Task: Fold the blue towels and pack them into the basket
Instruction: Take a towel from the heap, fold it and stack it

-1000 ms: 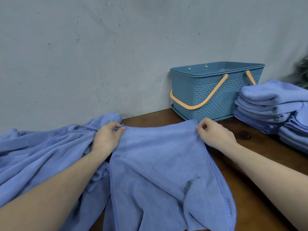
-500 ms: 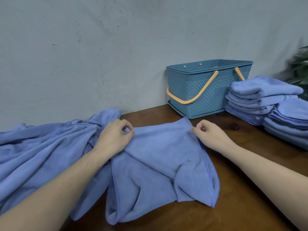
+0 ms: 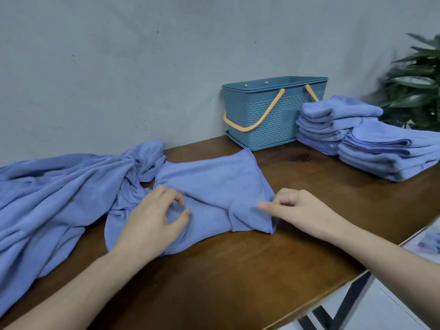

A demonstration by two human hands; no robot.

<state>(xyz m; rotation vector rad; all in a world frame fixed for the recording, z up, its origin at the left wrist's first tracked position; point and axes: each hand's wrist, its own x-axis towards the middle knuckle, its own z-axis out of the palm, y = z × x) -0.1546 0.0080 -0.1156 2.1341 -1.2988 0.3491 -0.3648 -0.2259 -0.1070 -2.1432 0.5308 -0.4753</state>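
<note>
On the middle of the wooden surface point(image 3: 238, 270) lies a half-folded blue towel point(image 3: 214, 186); the left hand point(image 3: 152, 222) rests on its near left part with fingers curled loosely and thumb apart, while the right hand point(image 3: 300, 210) pinches the towel's near right corner. A heap of loose towels point(image 3: 54, 198) covers the left edge. At the far edge stands the blue basket point(image 3: 262, 120), with folded stacks point(image 3: 371, 144) just beside it at the right edge.
</note>
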